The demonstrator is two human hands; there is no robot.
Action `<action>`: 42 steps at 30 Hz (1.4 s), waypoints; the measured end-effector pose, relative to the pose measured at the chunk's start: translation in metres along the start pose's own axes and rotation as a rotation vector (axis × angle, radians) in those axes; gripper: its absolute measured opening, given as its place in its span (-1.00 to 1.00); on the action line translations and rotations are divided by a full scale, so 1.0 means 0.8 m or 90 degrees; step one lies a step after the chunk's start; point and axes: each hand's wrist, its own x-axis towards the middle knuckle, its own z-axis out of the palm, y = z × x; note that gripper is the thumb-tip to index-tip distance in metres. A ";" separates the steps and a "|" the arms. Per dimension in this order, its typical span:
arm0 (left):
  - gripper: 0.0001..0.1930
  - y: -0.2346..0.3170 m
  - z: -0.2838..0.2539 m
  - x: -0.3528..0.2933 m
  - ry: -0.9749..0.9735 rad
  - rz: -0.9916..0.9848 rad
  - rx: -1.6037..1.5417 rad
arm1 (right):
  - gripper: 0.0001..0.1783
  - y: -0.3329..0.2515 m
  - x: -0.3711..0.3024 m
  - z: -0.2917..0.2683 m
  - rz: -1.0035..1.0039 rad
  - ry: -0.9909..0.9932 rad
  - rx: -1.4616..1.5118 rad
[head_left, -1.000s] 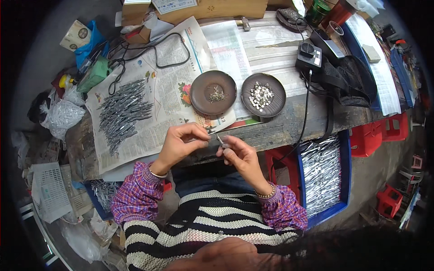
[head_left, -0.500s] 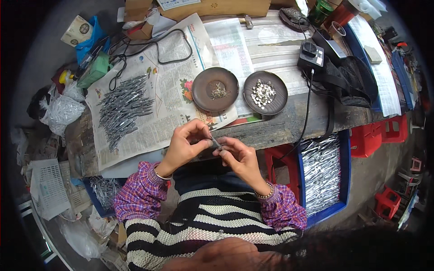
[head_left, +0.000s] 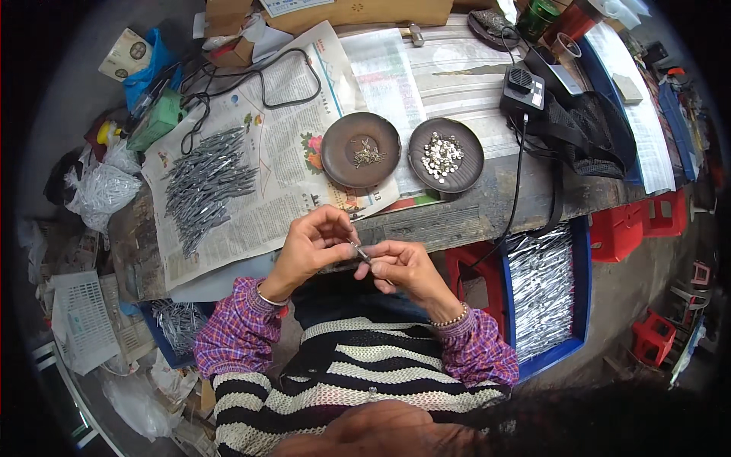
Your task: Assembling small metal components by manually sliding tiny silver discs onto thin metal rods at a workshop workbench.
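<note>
My left hand (head_left: 308, 251) and my right hand (head_left: 410, 274) meet just off the table's near edge. Between them is a slim grey metal piece (head_left: 360, 252), pinched by the thumb and fingers of both; its ends are partly covered by fingertips. Many similar slim grey pieces (head_left: 209, 183) lie heaped on newspaper to the left. Beyond my hands, one brown dish (head_left: 335, 164) holds small thin brass-coloured pins. A second brown dish (head_left: 468, 171), to its right, holds small shiny silver discs.
Under the table's right side, a blue tray (head_left: 584, 305) holds shiny metal pieces, with red stools (head_left: 615, 236) beside it. A blue bin (head_left: 179, 356) of metal pieces stands lower left. A black boxy device (head_left: 524, 90) with a cable, a black mesh bag (head_left: 586, 137) and a hammer (head_left: 416, 35) lie on the table.
My right hand's fingers have closed in and shifted slightly on the metal piece, which shows more plainly now. The left hand has barely moved. Both dishes and the heap look unchanged.
</note>
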 end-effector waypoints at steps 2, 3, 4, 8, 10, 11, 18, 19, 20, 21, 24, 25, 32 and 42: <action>-0.71 0.002 0.001 -0.002 -0.013 -0.001 -0.007 | -0.72 0.002 0.000 -0.002 0.004 -0.009 0.021; -0.72 0.003 0.002 -0.002 -0.009 0.001 -0.011 | -0.72 0.003 0.000 -0.003 0.009 -0.017 0.041; -0.72 0.002 0.005 0.001 -0.010 0.003 -0.017 | -0.72 0.003 -0.001 -0.004 0.004 -0.008 0.039; -0.82 0.001 0.000 -0.006 0.016 -0.031 0.080 | -0.72 0.002 0.004 0.006 -0.023 -0.011 0.018; -0.86 0.003 0.002 -0.007 -0.009 0.031 0.052 | -0.72 0.002 0.007 0.008 -0.028 -0.037 -0.031; -0.88 0.000 -0.001 -0.003 -0.022 0.079 0.073 | -0.71 0.001 0.005 0.011 -0.044 -0.042 -0.033; -0.88 0.011 0.002 -0.004 0.012 0.173 -0.071 | -0.72 -0.043 -0.005 -0.010 -0.630 0.354 -0.868; -0.88 0.009 0.001 -0.003 0.008 0.156 -0.070 | -0.71 -0.049 -0.006 -0.028 -0.622 0.405 -0.898; -0.88 0.008 -0.001 -0.005 0.010 0.138 -0.069 | -0.70 -0.061 -0.007 -0.034 -0.636 0.442 -0.922; -0.88 0.008 -0.001 -0.007 0.012 0.120 -0.067 | -0.65 -0.069 -0.007 -0.039 -0.615 0.448 -0.963; -0.88 0.006 0.001 -0.009 0.035 0.053 -0.015 | -0.62 -0.081 0.006 -0.043 -0.583 0.468 -1.047; -0.88 0.007 0.002 -0.010 0.039 0.053 -0.013 | -0.64 -0.083 0.011 -0.042 -0.572 0.479 -1.092; -0.89 0.010 0.001 -0.009 0.038 0.039 0.032 | -0.65 -0.080 0.011 -0.054 -0.575 0.479 -1.107; -0.85 -0.006 -0.003 0.003 0.080 0.070 0.085 | -0.78 -0.077 0.014 -0.051 -0.606 0.431 -0.934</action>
